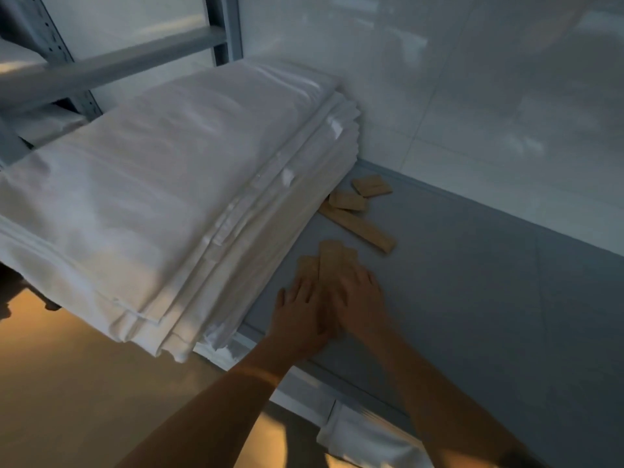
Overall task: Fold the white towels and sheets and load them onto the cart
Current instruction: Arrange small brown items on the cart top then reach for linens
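Observation:
A tall stack of folded white sheets (162,197) lies on the left part of a grey flat surface (472,298). Right of the stack, my left hand (300,315) and my right hand (361,298) lie side by side with fingers straight, pressing on a few small tan paper packets (332,256). Both hands are blurred by motion. More tan packets (358,221) lie scattered further back beside the stack.
A white tiled wall (472,96) rises behind the grey surface. Grey metal shelving (111,62) stands at the back left. More white linen (368,437) sits below the surface's front edge. A tan floor (67,400) shows at the lower left.

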A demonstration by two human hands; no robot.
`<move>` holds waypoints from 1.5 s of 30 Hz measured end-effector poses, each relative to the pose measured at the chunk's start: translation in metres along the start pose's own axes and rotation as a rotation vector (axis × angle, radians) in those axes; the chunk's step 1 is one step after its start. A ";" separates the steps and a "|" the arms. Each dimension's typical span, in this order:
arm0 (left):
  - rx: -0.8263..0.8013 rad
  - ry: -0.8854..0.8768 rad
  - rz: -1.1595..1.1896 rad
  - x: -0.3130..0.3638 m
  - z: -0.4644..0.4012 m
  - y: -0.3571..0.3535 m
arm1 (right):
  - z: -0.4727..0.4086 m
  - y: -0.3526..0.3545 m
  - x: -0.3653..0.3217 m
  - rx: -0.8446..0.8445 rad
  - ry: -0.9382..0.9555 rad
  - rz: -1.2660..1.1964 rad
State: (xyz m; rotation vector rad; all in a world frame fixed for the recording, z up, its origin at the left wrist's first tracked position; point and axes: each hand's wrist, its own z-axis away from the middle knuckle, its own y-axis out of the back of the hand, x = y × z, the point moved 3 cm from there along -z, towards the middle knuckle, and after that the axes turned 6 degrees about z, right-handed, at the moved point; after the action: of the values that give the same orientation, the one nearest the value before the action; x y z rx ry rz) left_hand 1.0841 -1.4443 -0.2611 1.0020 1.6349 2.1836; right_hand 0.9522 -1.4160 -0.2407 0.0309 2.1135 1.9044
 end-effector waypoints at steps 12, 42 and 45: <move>0.069 -0.092 -0.098 0.011 -0.021 -0.036 | -0.102 -0.005 0.076 -0.276 -0.117 0.246; -0.095 0.025 -0.067 -0.013 0.060 -0.023 | 0.100 0.004 -0.024 -0.256 -0.368 0.104; -0.083 0.083 -0.008 -0.009 0.057 -0.026 | 0.090 0.000 -0.032 -0.218 -0.368 -0.043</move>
State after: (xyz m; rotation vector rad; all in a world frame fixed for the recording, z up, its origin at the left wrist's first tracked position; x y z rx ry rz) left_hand 1.1219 -1.3980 -0.2805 0.8924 1.5649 2.2962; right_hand 1.0034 -1.3352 -0.2411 0.2659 1.6497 1.9202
